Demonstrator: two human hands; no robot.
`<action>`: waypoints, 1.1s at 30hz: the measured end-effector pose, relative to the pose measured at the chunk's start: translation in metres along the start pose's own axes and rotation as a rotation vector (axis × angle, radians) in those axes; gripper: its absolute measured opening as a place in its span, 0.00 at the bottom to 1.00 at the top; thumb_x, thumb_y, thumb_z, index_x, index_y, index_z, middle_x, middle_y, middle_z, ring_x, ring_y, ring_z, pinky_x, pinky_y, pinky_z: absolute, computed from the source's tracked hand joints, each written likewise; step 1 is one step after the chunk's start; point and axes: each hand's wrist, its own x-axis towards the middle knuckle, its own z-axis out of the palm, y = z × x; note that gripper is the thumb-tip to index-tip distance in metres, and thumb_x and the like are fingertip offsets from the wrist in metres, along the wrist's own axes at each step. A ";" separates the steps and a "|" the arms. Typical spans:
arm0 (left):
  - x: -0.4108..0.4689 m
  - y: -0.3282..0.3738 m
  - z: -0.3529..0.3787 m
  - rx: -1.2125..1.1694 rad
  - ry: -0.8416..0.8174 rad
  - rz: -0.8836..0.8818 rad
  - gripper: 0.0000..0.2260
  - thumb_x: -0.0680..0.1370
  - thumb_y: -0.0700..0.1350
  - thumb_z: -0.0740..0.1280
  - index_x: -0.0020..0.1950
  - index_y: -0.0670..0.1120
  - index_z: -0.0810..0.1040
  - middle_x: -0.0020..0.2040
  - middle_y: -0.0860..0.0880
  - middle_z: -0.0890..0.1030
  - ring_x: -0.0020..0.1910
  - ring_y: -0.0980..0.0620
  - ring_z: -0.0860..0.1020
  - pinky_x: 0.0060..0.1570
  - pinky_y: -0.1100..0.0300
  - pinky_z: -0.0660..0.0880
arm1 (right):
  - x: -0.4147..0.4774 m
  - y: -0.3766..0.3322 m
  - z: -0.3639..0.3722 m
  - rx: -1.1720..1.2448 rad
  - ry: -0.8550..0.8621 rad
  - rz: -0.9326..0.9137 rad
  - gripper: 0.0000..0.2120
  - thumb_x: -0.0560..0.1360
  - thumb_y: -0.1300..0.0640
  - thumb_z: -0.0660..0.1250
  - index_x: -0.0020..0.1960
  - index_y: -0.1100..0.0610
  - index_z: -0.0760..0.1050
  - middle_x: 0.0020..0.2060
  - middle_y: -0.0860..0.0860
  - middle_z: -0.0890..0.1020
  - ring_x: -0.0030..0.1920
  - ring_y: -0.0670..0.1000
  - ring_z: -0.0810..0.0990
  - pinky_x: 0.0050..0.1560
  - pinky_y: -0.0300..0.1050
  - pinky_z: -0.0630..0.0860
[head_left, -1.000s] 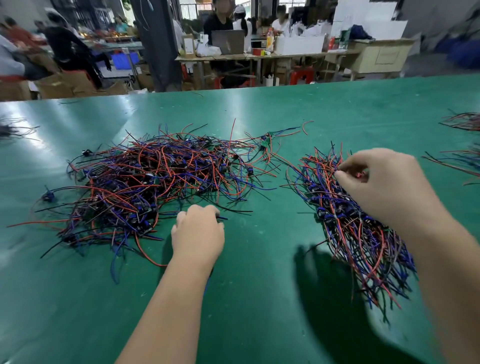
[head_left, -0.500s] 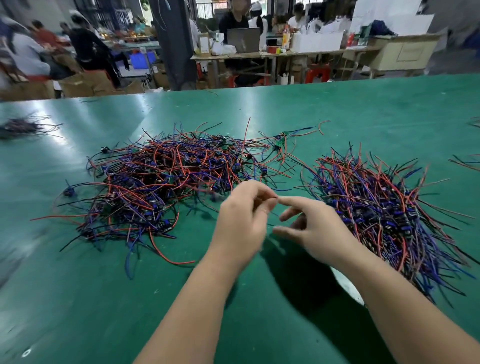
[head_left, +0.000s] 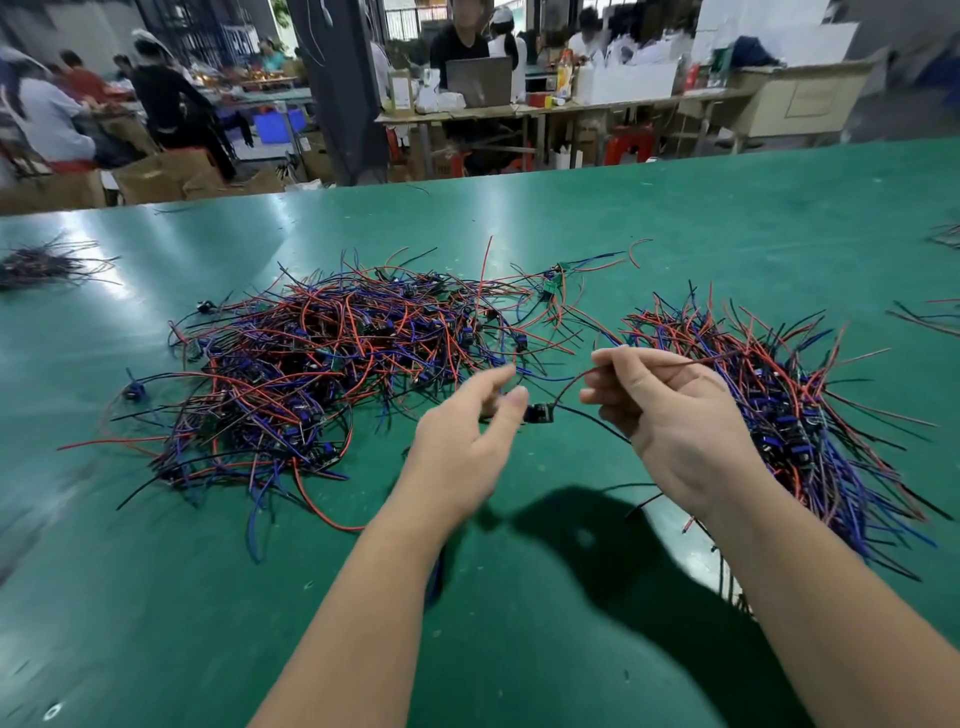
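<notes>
A loose tangle of red, blue and black wired modules (head_left: 322, 374) lies on the green table (head_left: 156, 597) at left centre. A neater pile of the same wire pieces (head_left: 779, 405) lies to the right. Between them, above the table, I hold one wire piece (head_left: 537, 413) with a small black module. My left hand (head_left: 462, 447) pinches it at the module end between thumb and fingers. My right hand (head_left: 670, 415) pinches its red lead between thumb and forefinger. Its black lead runs down behind my right palm.
Smaller wire bundles lie at the far left (head_left: 47, 262) and along the right edge (head_left: 930, 317). Beyond the table's far edge stand work benches (head_left: 519, 109), cardboard boxes (head_left: 156, 176), a dark pillar (head_left: 337, 88) and several people.
My left hand lifted a wire piece from the left tangle. My right hand left the right pile, came over and took its red lead. The hands have drawn apart.
</notes>
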 end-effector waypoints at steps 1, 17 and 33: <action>0.000 -0.001 0.000 -0.018 -0.085 -0.018 0.10 0.80 0.49 0.63 0.57 0.49 0.80 0.46 0.56 0.83 0.46 0.57 0.79 0.53 0.62 0.74 | 0.000 0.000 0.000 0.031 0.009 0.010 0.09 0.68 0.53 0.67 0.37 0.56 0.82 0.32 0.52 0.83 0.33 0.48 0.83 0.34 0.34 0.76; -0.002 0.020 -0.005 -0.660 0.148 -0.144 0.07 0.79 0.41 0.65 0.42 0.45 0.80 0.35 0.48 0.85 0.25 0.56 0.79 0.27 0.65 0.76 | -0.006 -0.001 0.001 -0.108 -0.174 0.436 0.10 0.69 0.52 0.68 0.40 0.60 0.81 0.30 0.53 0.78 0.25 0.46 0.74 0.22 0.34 0.69; -0.017 0.034 0.010 -0.701 -0.369 -0.439 0.16 0.79 0.42 0.64 0.32 0.44 0.80 0.35 0.44 0.83 0.29 0.55 0.81 0.29 0.64 0.78 | 0.001 0.004 -0.009 -0.192 -0.083 0.268 0.15 0.62 0.50 0.72 0.39 0.62 0.82 0.30 0.52 0.76 0.25 0.45 0.70 0.25 0.33 0.67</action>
